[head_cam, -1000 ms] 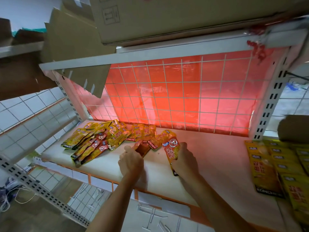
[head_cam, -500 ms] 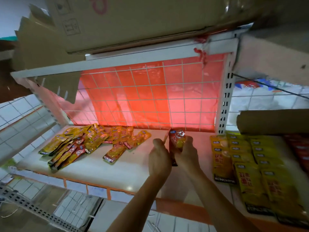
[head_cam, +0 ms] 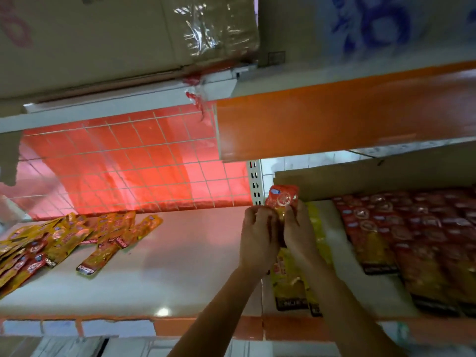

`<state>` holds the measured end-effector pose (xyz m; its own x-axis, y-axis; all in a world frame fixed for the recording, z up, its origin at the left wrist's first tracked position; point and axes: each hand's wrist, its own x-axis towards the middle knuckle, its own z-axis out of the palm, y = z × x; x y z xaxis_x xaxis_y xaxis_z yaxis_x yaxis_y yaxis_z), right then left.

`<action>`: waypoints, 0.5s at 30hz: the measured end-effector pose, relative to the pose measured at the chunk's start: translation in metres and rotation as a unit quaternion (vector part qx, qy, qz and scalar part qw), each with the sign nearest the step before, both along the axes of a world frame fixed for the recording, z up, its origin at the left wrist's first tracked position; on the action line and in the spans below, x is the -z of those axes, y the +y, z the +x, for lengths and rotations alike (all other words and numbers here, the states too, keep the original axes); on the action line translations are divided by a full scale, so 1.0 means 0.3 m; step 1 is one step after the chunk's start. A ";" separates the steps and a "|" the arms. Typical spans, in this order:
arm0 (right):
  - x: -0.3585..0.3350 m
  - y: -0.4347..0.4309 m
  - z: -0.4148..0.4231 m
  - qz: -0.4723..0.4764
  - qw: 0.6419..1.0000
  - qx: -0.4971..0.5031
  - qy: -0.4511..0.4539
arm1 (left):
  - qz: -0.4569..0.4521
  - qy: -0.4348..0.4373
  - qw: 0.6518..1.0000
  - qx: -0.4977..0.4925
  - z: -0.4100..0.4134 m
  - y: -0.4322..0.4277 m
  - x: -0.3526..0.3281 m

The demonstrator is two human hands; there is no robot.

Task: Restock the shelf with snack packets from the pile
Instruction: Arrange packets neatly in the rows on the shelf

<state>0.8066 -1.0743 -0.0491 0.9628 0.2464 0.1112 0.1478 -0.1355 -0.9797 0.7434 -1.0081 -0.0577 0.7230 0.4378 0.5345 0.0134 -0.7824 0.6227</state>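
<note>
A loose pile of yellow-and-red snack packets (head_cam: 64,238) lies at the left of the white shelf (head_cam: 180,253). Both hands hold one red packet (head_cam: 282,198) upright above the shelf, near the perforated white upright. My left hand (head_cam: 257,235) grips its left side and my right hand (head_cam: 300,233) grips its right side, fingers curled round it. Just to the right lie neat rows of yellow packets (head_cam: 291,279), partly hidden by my right forearm, and rows of red packets (head_cam: 412,240) beyond them.
A red sheet behind a white wire grid (head_cam: 134,163) backs the left bay. An orange shelf front (head_cam: 334,119) and cardboard boxes (head_cam: 128,34) hang overhead. A brown cardboard piece (head_cam: 373,179) stands behind the red rows. One stray packet (head_cam: 100,258) lies apart from the pile.
Both hands have carried the red packet rightward from the pile to the edge of the right bay, and the view has swung right with them.
</note>
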 end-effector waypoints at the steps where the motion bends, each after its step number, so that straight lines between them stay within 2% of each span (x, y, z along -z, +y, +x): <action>1: 0.000 -0.045 0.021 -0.010 1.000 0.005 -0.008 | -0.022 0.002 1.000 -0.001 0.023 -0.025 0.003; 7: 0.007 -0.309 0.153 -0.080 0.993 0.079 -0.024 | -0.156 0.054 0.986 0.031 0.156 -0.208 0.006; 15: 0.045 -0.599 0.268 -0.165 0.967 0.193 -0.002 | -0.164 0.117 0.979 0.045 0.251 -0.402 0.052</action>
<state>0.8871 -1.2540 -0.0624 0.9899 -0.1077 0.0924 0.0287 -0.4858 -0.8736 0.8188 -1.1288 -0.0734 0.8520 0.4874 0.1913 0.1267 -0.5463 0.8280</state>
